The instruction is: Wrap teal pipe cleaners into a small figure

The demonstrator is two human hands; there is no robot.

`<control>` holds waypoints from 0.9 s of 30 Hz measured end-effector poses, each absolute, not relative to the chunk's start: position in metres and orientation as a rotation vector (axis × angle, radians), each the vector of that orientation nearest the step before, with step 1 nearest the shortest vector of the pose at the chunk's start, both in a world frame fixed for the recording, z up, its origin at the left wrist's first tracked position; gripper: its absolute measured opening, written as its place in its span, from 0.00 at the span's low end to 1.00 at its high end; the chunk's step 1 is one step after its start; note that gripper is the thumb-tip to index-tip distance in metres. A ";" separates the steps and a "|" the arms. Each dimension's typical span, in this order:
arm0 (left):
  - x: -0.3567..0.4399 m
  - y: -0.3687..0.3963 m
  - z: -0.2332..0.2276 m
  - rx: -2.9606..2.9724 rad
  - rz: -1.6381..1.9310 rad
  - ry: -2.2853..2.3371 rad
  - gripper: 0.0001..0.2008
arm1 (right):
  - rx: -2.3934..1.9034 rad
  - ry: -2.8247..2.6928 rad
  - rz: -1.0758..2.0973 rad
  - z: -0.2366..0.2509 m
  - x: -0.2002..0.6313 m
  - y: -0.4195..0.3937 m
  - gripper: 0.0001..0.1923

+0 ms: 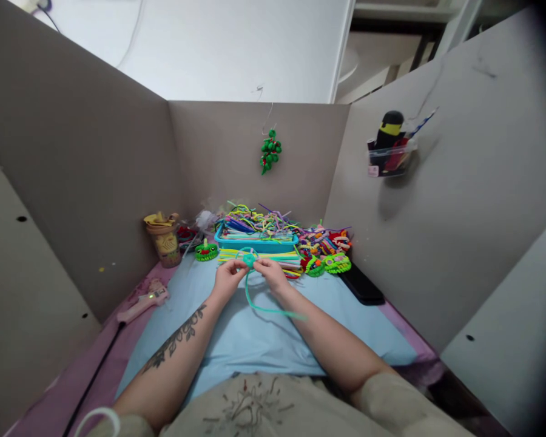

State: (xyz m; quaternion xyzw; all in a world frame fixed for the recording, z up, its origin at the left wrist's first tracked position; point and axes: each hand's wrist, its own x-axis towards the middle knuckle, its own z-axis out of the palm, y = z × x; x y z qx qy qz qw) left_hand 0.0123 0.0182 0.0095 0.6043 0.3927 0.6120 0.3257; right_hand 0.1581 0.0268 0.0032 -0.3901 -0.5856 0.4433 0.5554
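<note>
One left hand point(230, 278) and one right hand point(273, 274), two in all, at the dial's centre; one teal craft piece point(249, 260) between them; one blue tray point(257, 245) at twelve o'clock, the pipe cleaners point(279, 226) in it too many and tangled to count; three green-edged ornaments point(337, 263), one between nine and ten, two at three; one hanging green decoration point(271, 153) at twelve; one cup point(166, 246) between nine and ten; one glue gun point(143, 305) at eight; one flat black case point(363, 285) between three and four; one clear holder point(386, 165) at two
</note>
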 end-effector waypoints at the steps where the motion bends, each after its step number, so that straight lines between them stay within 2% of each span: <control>1: 0.012 0.017 0.011 1.616 1.599 1.037 0.05 | -0.920 -1.368 1.052 0.003 0.158 0.026 0.14; 7: 0.013 0.011 0.013 1.725 1.553 1.076 0.03 | -0.970 -1.311 1.102 -0.003 0.156 0.032 0.17; 11: 0.015 0.012 0.010 1.692 1.543 1.055 0.05 | -0.953 -1.344 1.072 -0.005 0.157 0.037 0.20; 15: 0.018 0.012 0.010 1.471 1.460 0.968 0.12 | -0.902 -1.392 0.997 -0.007 0.156 0.037 0.15; 19: 0.017 0.013 0.012 1.328 1.540 1.027 0.15 | -0.886 -1.391 0.892 -0.008 0.151 0.032 0.05; 23: 0.013 0.017 0.012 1.219 1.639 1.083 0.15 | -0.863 -1.612 0.658 -0.002 0.146 0.018 0.17; 25: 0.012 0.019 0.011 1.177 1.656 1.076 0.15 | -0.791 -1.806 0.559 0.002 0.143 0.008 0.18; 27: 0.011 0.020 0.010 1.149 1.662 1.068 0.16 | -0.744 -1.878 0.471 0.005 0.140 -0.001 0.14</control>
